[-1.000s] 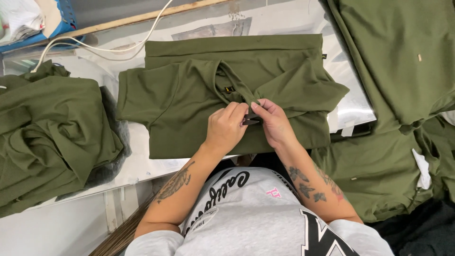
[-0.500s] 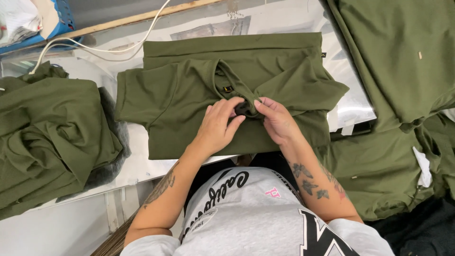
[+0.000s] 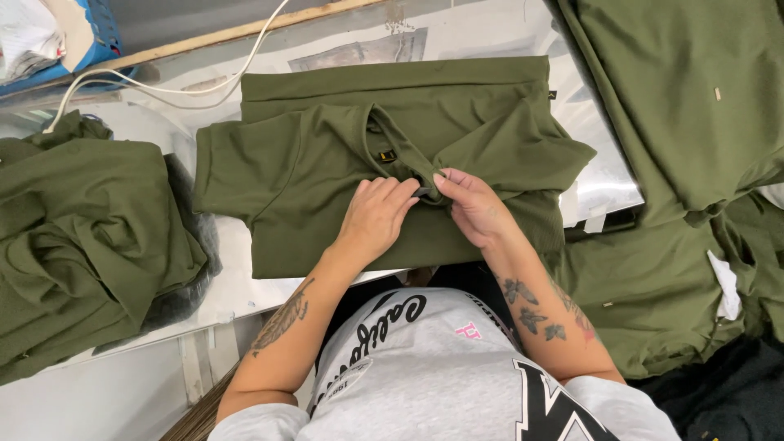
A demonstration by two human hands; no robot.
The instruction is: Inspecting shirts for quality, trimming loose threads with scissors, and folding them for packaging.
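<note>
Currently an olive green shirt lies flat on the table, front up, neck opening toward the far edge, sleeves spread to either side. Flat lay presumably keeps the fabric smooth and the collar reachable from the near edge, where the person stands.

Left hand: palm down on the shirt's chest, fingers curled forward, tips meeting the lower edge of the neckline. It appears to pin the cloth so it does not slide.

Right hand: fingers bent, thumb and forefinger pinching a small dark piece at the collar; cannot tell whether it is a tag, a clip or a fold of the trim. The two hands touch at the fingertips, just below a small dark label inside the neck.

Surroundings: a heap of the same green shirts, loosely piled, sits left of the work shirt, near but apart. More green cloth hangs or lies at the right, reaching down past the table edge. Placement on both sides suggests separate piles within arm's reach.

Surface: pale, shiny, perhaps covered in film; wrinkled in places. A white cord runs across the far left, beside a wooden strip. A blue bin shows at the top left corner.
</note>
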